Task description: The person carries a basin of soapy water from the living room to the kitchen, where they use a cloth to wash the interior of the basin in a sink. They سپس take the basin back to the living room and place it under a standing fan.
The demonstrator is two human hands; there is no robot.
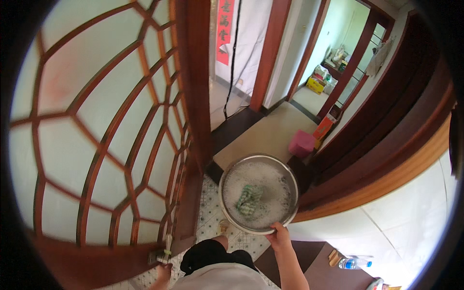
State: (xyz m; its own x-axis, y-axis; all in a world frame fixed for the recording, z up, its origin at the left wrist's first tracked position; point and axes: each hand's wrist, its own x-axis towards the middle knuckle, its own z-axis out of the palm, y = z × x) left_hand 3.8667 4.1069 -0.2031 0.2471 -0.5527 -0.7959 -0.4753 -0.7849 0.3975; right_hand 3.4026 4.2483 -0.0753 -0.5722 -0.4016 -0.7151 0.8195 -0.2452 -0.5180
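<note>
My right hand (pixel 279 236) grips the near rim of a round metal basin (pixel 294 203), the thumb over the edge. Foamy, sudsy water fills much of the basin, and a green and white checked cloth (pixel 249 199) lies in the suds. At the lower left, my left hand (pixel 164 271) is at the door handle (pixel 163 256) of a wooden lattice door (pixel 127 166) with frosted panes; its fingers are small and partly hidden, so the grip is unclear.
Beyond the basin a doorway opens onto a hallway floor (pixel 264 134). A pink stool (pixel 302 143) and a red box (pixel 324 127) stand by the right wall. A dark wooden door frame (pixel 362 159) curves along the right. A plastic water bottle (pixel 353 264) lies at the lower right.
</note>
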